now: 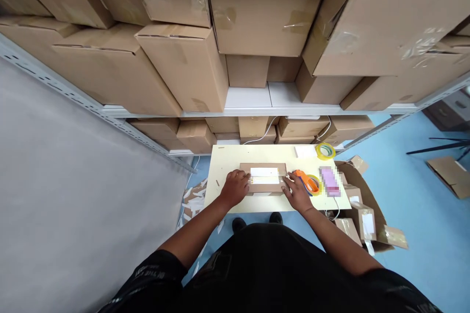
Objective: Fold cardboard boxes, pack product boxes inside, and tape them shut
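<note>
Just below frame centre, the flat cardboard box (263, 177) lies lengthwise left-to-right, the left hand (235, 187) and right hand (296, 190) pressing open-palmed on opposite ends, equally near.

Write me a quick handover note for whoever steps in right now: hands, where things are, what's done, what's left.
Left hand: flat on the left end of the small cardboard box, holding nothing.
Right hand: pressing the box's right end, beside the orange tape dispenser.
Box lies mid-table, white label on top. Spare tape roll at the far right corner; more small boxes in the open carton on the floor, right.
Done: box closed and labelled, it seems.
Left: whether it is taped cannot be told; check the seam.
</note>
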`<action>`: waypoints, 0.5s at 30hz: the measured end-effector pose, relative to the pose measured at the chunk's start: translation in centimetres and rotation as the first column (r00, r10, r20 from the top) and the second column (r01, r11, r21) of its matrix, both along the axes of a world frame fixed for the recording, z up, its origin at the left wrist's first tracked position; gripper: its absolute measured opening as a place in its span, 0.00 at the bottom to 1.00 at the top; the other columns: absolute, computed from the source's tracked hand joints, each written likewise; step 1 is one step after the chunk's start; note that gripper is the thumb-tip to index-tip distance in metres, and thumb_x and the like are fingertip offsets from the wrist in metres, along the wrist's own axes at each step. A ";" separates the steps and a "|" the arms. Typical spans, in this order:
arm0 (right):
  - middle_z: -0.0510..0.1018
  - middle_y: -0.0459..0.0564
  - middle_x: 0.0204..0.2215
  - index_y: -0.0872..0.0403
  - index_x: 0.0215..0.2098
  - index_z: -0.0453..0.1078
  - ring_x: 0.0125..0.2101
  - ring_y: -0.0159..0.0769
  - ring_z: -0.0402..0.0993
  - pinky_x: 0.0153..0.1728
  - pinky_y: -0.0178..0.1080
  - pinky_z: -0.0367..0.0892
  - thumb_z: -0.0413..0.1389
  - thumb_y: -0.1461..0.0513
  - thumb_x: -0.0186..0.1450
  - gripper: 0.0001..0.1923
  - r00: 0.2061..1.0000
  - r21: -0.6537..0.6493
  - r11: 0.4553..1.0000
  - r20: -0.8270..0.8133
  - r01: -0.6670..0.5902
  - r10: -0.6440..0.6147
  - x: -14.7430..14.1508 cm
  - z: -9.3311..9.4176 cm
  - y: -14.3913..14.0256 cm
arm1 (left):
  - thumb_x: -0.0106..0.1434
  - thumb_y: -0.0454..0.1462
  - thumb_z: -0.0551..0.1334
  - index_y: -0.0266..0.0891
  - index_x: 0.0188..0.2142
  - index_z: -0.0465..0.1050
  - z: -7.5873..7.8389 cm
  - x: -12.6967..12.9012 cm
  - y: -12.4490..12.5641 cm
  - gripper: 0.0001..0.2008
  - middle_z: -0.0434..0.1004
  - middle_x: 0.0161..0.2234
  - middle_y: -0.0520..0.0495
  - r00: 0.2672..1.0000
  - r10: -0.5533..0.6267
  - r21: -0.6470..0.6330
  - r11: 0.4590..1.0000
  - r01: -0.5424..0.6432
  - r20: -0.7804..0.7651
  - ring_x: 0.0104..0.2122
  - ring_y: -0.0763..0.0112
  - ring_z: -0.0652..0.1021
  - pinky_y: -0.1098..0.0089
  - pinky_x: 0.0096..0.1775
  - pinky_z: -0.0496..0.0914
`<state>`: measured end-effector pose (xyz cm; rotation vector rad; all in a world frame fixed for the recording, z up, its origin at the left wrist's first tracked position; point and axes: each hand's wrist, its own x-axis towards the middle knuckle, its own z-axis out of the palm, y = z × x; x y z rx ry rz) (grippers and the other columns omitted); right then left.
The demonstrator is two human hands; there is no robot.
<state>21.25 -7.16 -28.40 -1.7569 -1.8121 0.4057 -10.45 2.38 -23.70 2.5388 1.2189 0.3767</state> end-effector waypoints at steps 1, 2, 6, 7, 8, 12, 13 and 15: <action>0.71 0.62 0.63 0.52 0.57 0.76 0.63 0.54 0.69 0.65 0.58 0.66 0.54 0.51 0.73 0.21 1.000 0.019 1.000 0.009 0.016 -0.017 0.3 0.0 -0.2 | 0.69 0.35 0.60 0.40 0.61 0.75 -0.5 0.0 -0.4 0.22 0.77 0.51 0.36 1.000 0.012 0.018 1.000 -0.013 0.003 0.61 0.42 0.69 0.42 0.63 0.63; 0.74 0.63 0.60 0.53 0.54 0.77 0.61 0.54 0.71 0.64 0.58 0.67 0.54 0.51 0.73 0.20 0.999 0.033 0.999 0.020 0.039 -0.040 0.8 0.0 -0.5 | 0.69 0.35 0.59 0.40 0.61 0.75 -1.0 0.1 -0.8 0.22 0.76 0.51 0.36 1.000 0.024 0.034 0.999 -0.025 0.013 0.63 0.42 0.68 0.42 0.64 0.61; 0.81 0.63 0.44 0.53 0.46 0.78 0.51 0.58 0.75 0.57 0.60 0.68 0.52 0.52 0.71 0.18 0.965 -0.049 0.971 0.134 0.233 -0.225 5.5 -1.6 -1.9 | 0.69 0.34 0.58 0.40 0.62 0.75 -1.9 0.3 -1.1 0.23 0.76 0.50 0.37 0.998 0.028 0.042 0.999 -0.030 0.050 0.63 0.45 0.68 0.44 0.65 0.64; 0.81 0.64 0.43 0.54 0.47 0.78 0.50 0.60 0.75 0.55 0.61 0.68 0.52 0.51 0.69 0.19 0.942 -0.120 0.946 0.188 0.301 -0.277 6.8 -2.3 -2.0 | 0.69 0.34 0.58 0.40 0.62 0.75 -2.0 0.4 -1.2 0.23 0.76 0.50 0.37 0.998 0.035 0.042 0.998 -0.037 0.051 0.63 0.46 0.68 0.45 0.65 0.65; 0.81 0.65 0.42 0.54 0.47 0.79 0.49 0.62 0.75 0.52 0.62 0.68 0.54 0.50 0.68 0.20 0.917 -0.207 0.907 0.247 0.366 -0.314 8.1 -3.1 -2.1 | 0.69 0.33 0.58 0.40 0.62 0.75 -2.0 0.5 -1.2 0.23 0.76 0.51 0.37 0.998 0.045 0.045 0.998 -0.048 0.049 0.64 0.46 0.68 0.45 0.65 0.65; 0.82 0.66 0.40 0.54 0.42 0.81 0.53 0.64 0.72 0.50 0.61 0.65 0.59 0.50 0.63 0.18 0.868 -0.402 0.806 0.424 0.435 -0.258 10.3 -5.8 -1.3 | 0.68 0.32 0.58 0.39 0.62 0.74 -2.3 0.9 -1.7 0.24 0.74 0.52 0.36 0.994 0.103 0.058 0.993 -0.104 0.028 0.65 0.46 0.67 0.45 0.66 0.66; 0.82 0.67 0.41 0.54 0.41 0.81 0.54 0.65 0.71 0.51 0.61 0.63 0.58 0.52 0.64 0.17 0.872 -0.393 0.824 0.434 0.408 -0.224 10.3 -6.2 -1.0 | 0.68 0.32 0.58 0.39 0.62 0.74 -2.4 0.9 -1.9 0.24 0.74 0.53 0.36 0.994 0.111 0.060 0.992 -0.112 0.025 0.66 0.46 0.67 0.45 0.66 0.66; 0.82 0.68 0.43 0.54 0.42 0.81 0.57 0.64 0.69 0.53 0.62 0.61 0.56 0.55 0.66 0.15 0.885 -0.354 0.869 0.430 0.345 -0.176 10.0 -6.8 -0.7 | 0.68 0.31 0.58 0.39 0.62 0.74 -2.5 1.1 -2.1 0.24 0.73 0.53 0.36 0.992 0.121 0.065 0.990 -0.122 0.023 0.66 0.46 0.67 0.45 0.66 0.66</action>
